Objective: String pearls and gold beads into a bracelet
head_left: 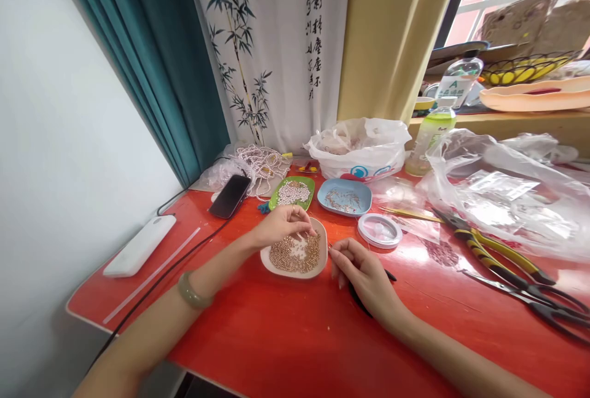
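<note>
My left hand [288, 226], with a jade-green bangle on its wrist, reaches over a pale square dish [324, 257] of gold beads [288, 257]. Its fingertips are pinched together at the beads near the dish's far right side; anything between them is too small to make out. Just right of the dish, my right hand [357, 266] is closed, thumb against forefinger. Black-handled pliers [358, 301] lie in its grip, their handles showing on both sides of the palm. A small dark tip pokes out at the fingertips, and the rest is hidden.
Behind the dish stand a green tray [310, 192] of pale beads and a blue tray [325, 204] of small metal pieces. A round lidded box [380, 230], yellow-black pliers [502, 257] and scissors [530, 300] lie right. A phone [230, 195] and white power bank [141, 244] lie left.
</note>
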The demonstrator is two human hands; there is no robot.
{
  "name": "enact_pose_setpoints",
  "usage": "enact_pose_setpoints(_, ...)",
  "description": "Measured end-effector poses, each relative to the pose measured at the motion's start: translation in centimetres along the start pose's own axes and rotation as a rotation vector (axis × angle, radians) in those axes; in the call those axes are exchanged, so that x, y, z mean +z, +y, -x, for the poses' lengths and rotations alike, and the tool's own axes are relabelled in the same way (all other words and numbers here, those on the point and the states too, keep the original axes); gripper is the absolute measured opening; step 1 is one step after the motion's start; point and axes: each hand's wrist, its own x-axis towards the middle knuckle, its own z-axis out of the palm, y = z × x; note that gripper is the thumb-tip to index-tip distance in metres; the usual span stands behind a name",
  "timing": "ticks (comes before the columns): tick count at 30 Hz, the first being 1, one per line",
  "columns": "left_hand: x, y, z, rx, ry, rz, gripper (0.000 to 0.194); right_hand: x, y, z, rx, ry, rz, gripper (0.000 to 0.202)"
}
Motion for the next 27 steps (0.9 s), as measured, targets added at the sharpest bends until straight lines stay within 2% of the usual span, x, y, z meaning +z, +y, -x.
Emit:
enact_pose_setpoints(3,0.7,-0.2,0.2,-0.014,0.047,0.029,0.017,0.3,-0.4,0.0,0.017,-0.007,-0.024,0.022)
enact_pose_setpoints(9,1.4,-0.1,0.9,0.066,0.132,-0.029,0.014,0.7,-1.0,0.2,0.037,-0.038,-0.041,0.022)
enact_pose_setpoints(15,2.4,1.0,1.8,-0.012,0.219,0.081,0.015,0.7,-1.0,0.3,0.031,-0.041,0.026,0.019)
enact_pose_setpoints(27,2.9,0.9,2.0,-0.049,0.223,0.156,0.016,0.7,-1.0,0.4,0.04,-0.051,0.04,0.017)
